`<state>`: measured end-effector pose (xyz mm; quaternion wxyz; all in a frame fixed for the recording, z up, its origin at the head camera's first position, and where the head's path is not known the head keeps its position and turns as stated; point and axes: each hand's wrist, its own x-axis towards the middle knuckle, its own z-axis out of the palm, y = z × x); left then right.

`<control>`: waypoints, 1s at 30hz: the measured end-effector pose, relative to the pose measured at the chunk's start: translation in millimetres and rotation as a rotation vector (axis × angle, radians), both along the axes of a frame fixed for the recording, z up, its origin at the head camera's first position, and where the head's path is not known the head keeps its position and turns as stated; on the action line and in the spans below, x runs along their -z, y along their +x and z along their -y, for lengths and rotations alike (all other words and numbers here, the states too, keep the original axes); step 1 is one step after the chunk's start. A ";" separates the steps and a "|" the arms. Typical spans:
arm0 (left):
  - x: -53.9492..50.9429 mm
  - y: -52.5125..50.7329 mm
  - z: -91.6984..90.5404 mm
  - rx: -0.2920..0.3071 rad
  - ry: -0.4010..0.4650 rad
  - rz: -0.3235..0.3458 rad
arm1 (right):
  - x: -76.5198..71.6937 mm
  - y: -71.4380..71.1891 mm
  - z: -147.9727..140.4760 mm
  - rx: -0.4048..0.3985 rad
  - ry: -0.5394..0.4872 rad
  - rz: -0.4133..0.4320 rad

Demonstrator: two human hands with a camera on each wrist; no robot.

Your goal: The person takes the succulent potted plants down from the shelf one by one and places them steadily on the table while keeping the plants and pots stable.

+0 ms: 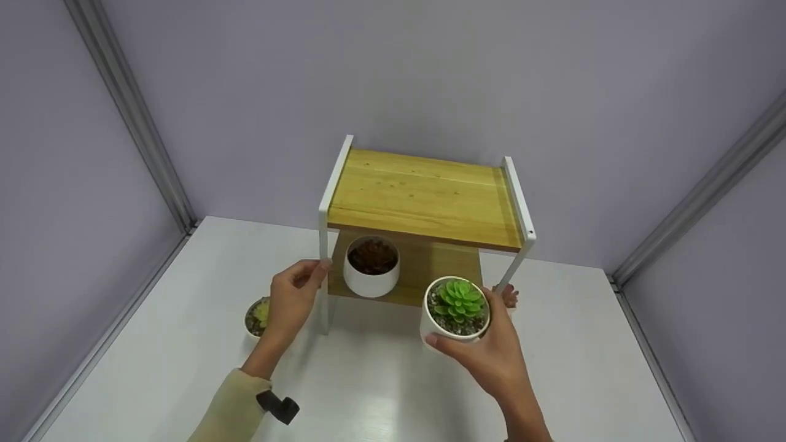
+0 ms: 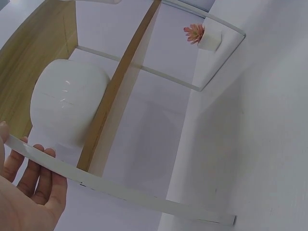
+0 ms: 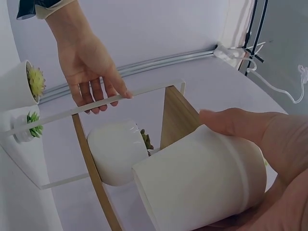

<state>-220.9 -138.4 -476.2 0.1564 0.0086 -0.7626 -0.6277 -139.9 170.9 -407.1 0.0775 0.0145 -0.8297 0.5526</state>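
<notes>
My right hand (image 1: 494, 359) grips a white pot (image 1: 433, 328) with a bright green succulent (image 1: 459, 302), thumb in front and fingers round its far side. The pot is held up before the right part of a two-tier shelf (image 1: 424, 196), wooden boards on a white frame. With thumb and fingertips my left hand (image 1: 293, 301) holds the shelf's left front upright (image 2: 62, 166). On the lower board (image 1: 442, 264) stands a white pot (image 1: 371, 282) with a dark reddish-brown succulent (image 1: 373, 255). In the right wrist view the held pot (image 3: 192, 185) is tilted and its plant is mostly hidden.
A pot with a yellow-green succulent (image 1: 261, 313) stands left of the shelf, partly behind my left wrist. A pink succulent (image 1: 509, 296) is to the right, partly covered by my right hand. Another small green plant (image 3: 34, 124) appears in the right wrist view. Pale walls enclose the white table (image 1: 368, 393).
</notes>
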 end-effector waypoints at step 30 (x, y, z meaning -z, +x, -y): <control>-0.3 3.1 -0.2 -0.004 0.010 0.020 | 4.4 28.5 -13.4 0.031 0.032 0.037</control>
